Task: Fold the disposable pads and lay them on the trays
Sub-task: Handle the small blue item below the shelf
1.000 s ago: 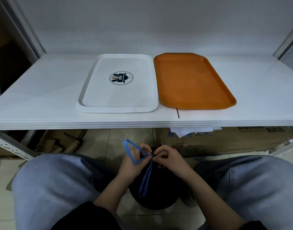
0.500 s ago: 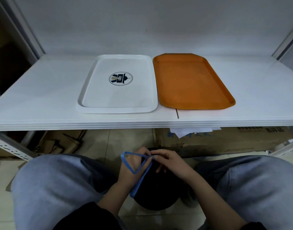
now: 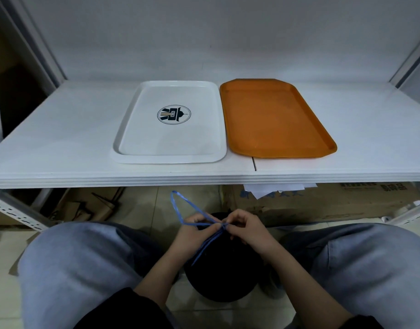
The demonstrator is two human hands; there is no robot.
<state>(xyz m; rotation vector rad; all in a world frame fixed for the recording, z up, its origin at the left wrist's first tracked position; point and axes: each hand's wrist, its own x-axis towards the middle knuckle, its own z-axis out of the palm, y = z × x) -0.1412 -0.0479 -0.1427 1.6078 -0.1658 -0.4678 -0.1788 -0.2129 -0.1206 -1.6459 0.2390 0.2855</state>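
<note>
2 trays on the shelf (image 3: 61, 143), side by side: white tray (image 3: 123, 138), orange tray (image 3: 323, 136). Left hand (image 3: 192, 236) and right hand (image 3: 249, 230) both pinch a blue cord (image 3: 178, 211) over a black bag (image 3: 223, 276).

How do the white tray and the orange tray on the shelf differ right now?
The white rectangular plastic tray has a round dark logo in its middle; the orange rectangular plastic tray is plain. The white tray has rounded corners, the orange tray clipped ones. Both lie flat, side by side, holding nothing.

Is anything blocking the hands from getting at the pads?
Yes: no pads show. Both hands, left hand and right hand, work a blue string at the mouth of a black bag.
</note>
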